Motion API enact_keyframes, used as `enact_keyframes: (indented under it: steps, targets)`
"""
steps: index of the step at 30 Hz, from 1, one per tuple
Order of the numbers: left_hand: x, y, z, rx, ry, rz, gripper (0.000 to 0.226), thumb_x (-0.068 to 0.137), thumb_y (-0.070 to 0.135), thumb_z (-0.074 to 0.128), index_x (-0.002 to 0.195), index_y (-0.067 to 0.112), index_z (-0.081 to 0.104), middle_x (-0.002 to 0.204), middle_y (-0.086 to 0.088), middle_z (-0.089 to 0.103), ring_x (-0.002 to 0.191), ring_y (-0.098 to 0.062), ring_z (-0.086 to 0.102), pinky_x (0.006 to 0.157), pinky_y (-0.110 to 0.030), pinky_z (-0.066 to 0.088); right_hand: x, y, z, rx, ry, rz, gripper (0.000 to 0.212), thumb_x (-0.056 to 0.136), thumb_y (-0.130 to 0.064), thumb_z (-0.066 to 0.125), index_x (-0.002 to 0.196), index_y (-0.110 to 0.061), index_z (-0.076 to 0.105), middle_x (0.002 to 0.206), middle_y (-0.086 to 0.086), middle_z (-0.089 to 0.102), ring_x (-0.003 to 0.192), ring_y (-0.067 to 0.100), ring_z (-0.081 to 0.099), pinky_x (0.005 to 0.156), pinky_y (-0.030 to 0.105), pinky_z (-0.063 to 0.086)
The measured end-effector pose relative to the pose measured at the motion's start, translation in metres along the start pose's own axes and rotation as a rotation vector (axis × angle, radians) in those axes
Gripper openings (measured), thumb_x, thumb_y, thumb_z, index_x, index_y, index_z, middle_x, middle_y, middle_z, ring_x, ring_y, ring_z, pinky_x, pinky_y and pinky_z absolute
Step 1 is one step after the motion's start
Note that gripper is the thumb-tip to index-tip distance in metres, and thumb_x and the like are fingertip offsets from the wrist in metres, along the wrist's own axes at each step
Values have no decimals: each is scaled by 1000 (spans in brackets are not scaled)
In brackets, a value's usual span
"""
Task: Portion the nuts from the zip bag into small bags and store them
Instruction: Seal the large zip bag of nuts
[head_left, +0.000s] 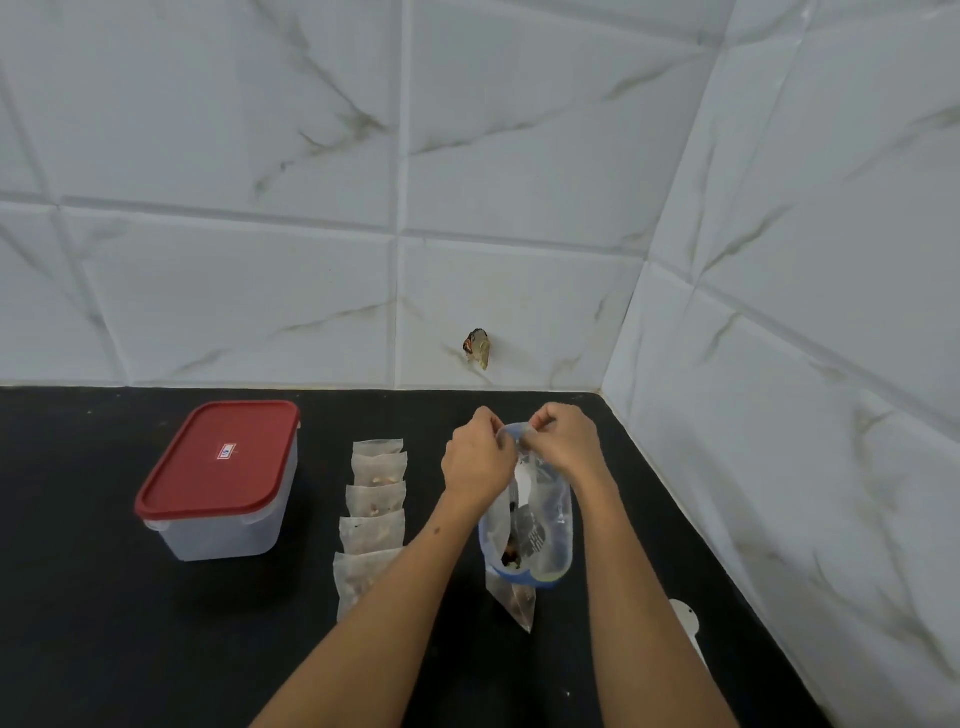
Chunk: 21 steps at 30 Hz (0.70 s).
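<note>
My left hand (475, 460) and my right hand (563, 441) meet at the top edge of the zip bag (535, 525). The fingers (496, 415) of both hands are curled and pinch the blue-edged mouth of the bag between them, left hand on the left part of the rim, right hand on the right part. The zip bag hangs from this grip above the black desk (78, 623), clear-walled, with a white label panel and dark printed marks inside; the writing is too small to read. A few dark nuts (511, 558) lie at its bottom.

Just below the zip bag, one small bag (514, 603) lies on the desk, partly hidden by it.

To the left of my left forearm, a row of small bags (374, 519) lies overlapped on the desk, each showing light-coloured contents.

Further left stands a clear container (228, 525) closed with a red lid (221, 460). The lid carries a small white and red label (225, 450); its text is not legible.

A white object (685, 623) shows by my right forearm. Marbled white tiles (260, 286) form the walls behind and to the right.
</note>
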<state>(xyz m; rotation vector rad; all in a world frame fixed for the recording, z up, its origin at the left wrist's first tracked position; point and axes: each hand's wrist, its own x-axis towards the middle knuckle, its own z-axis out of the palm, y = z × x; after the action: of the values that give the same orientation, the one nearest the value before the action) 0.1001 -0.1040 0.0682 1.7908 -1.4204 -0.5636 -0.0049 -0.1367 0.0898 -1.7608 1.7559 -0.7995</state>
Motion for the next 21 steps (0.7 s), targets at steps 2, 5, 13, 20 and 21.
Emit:
enact_keyframes:
  steps: [2,5,13,20,21]
  targets:
    - [-2,5,0,60,8,9,21,98,28,44,107,10,49,91,-4,57,78,-18,56,64,-31,44,-3,-6,4,-175,135,-72,4,81,-20,62,82,-17,59,81,-2,60,78,18,58,66,31,47]
    - [1,1,-1,9,-94,-69,36,98,40,44,113,7,46,107,-11,58,88,-22,54,71,-33,44,-5,-5,4,-166,143,-85,13,83,-23,64,91,-16,55,89,1,60,86,19,59,70,32,48]
    - [-20,-34,-15,-158,-296,-449,41,90,42,60,102,5,48,98,-9,62,81,-20,67,62,-27,58,-49,30,-12,178,-234,454,62,83,-41,68,129,-5,48,109,13,63,89,22,66,69,31,57]
    - [-41,-29,-12,-669,-328,-585,9,92,13,56,99,7,56,97,-14,64,87,-26,67,67,-35,58,-79,39,-3,712,-217,559,24,86,-26,66,101,-7,64,99,13,68,89,23,65,72,32,53]
    - [-44,-27,-15,-758,-372,-626,7,93,12,55,98,8,55,98,-16,63,90,-29,66,70,-37,58,-83,42,-4,829,-224,567,27,85,-28,67,102,-8,65,100,13,69,91,24,65,75,33,52]
